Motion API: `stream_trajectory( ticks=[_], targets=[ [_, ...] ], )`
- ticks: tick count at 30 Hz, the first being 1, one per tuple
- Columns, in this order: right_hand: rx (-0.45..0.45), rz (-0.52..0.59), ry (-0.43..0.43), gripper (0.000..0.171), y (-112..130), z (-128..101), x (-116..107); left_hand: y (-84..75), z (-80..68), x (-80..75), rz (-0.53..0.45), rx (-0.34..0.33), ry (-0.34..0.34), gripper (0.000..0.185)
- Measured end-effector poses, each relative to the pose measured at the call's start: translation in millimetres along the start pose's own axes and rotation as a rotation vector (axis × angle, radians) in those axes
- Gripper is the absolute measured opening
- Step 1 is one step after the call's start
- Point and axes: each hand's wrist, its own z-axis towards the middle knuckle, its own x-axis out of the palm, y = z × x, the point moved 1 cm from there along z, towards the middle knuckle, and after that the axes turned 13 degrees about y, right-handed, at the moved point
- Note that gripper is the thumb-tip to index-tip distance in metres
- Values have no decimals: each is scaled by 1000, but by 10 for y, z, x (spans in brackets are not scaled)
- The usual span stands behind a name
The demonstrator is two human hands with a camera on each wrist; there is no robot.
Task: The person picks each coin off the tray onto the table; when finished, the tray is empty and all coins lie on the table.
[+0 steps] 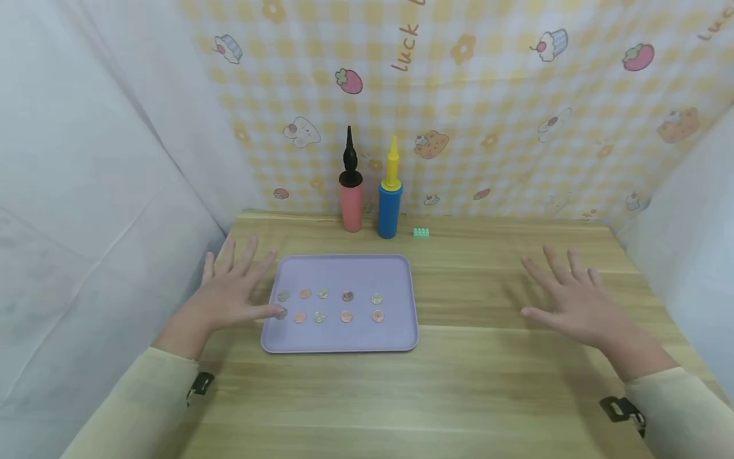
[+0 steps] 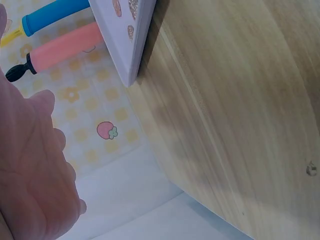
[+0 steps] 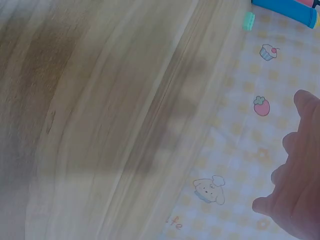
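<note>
My left hand is spread with its fingers apart at the left side of a lilac tray. Its thumb reaches over the tray's left edge, in front of a silver coin; whether it touches cannot be told. Several copper and silver coins lie in two rows in the tray, among them a copper coin and a silver coin. Out to the right, my right hand hovers over the wooden table with fingers spread and nothing held. Both wrist views show the palms bare, the left hand and right hand.
Behind the tray stand a pink pump with a black nozzle and a blue pump with a yellow nozzle. A small mint-green toy brick lies right of them. Patterned cloth hangs at the table's back; white cloth hangs at left.
</note>
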Motion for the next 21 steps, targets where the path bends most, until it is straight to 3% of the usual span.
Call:
stream_trajectory(
  ticks=[7,10,16,21],
  targets=[
    [-28,-19,-21,99,73,92,26,19,14,-5,-30,-4,5,113],
    [-68,53,-54,95,143,157,69,50,42,-17,-134,-12,17,103],
    [-150,454,-126,79,408,388,229,199,134,110,-531,-7,7,84],
    [-165,763,-128,69,758,660,363,249,177,336,-768,50,11,80]
  ],
)
